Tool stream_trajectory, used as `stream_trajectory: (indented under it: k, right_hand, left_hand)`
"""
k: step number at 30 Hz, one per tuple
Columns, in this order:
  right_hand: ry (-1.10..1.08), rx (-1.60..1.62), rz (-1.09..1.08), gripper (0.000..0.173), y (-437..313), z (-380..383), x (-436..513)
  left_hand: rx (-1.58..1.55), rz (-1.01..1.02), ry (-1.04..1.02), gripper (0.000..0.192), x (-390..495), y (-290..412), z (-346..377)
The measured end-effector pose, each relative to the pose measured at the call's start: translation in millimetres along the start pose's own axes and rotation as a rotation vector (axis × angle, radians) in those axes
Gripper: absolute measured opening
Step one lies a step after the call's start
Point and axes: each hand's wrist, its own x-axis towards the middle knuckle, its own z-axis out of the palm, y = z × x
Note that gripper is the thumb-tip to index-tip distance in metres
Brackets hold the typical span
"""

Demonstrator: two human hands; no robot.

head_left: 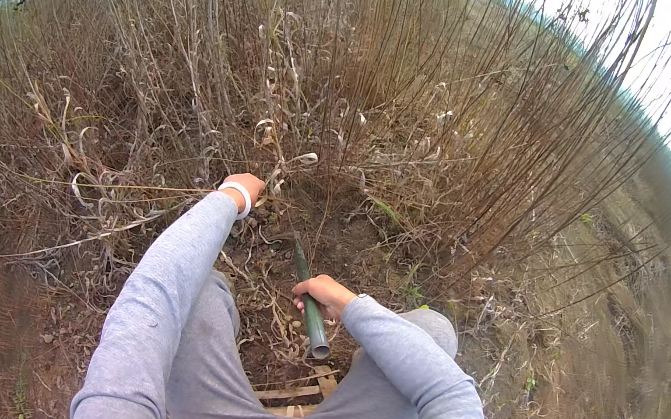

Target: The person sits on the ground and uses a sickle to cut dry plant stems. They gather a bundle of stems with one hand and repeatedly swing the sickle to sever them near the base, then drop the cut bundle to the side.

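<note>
My right hand (324, 294) grips a dark green tubular handle (312, 322). Its hollow round end points back towards me, and the handle narrows as it runs down to the soil. Whatever is at the far end cannot be made out. My left hand (251, 187), with a white band (237, 190) around the wrist, reaches low into dry stalks with curled leaves (275, 174). The fingers of that hand are hidden from above, so any hold on a stalk is unclear. Thin stems (140, 185) stretch leftward from beside that wrist.
Tall, thin brown stems (366, 68) stand in a dense clump ahead. Bare soil (363, 241) shows at their base, with a tuft of green grass (411, 283). Between my bent legs is a low frame of wooden slats (286, 393). Dry grass (603, 361) covers the slope at right.
</note>
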Motion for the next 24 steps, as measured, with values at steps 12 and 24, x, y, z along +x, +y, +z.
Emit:
stream_trajectory:
  k: [12, 24]
  right_hand:
    - [0.119, 0.14, -0.083, 0.009, -1, -23, -21]
    - [0.154, 0.285, -0.31, 0.011, 57, -25, -127]
  left_hand:
    - [-0.046, -0.089, 0.048, 0.026, -16, 0, -9]
    - [0.036, -0.133, 0.005, 0.031, -5, -1, -6]
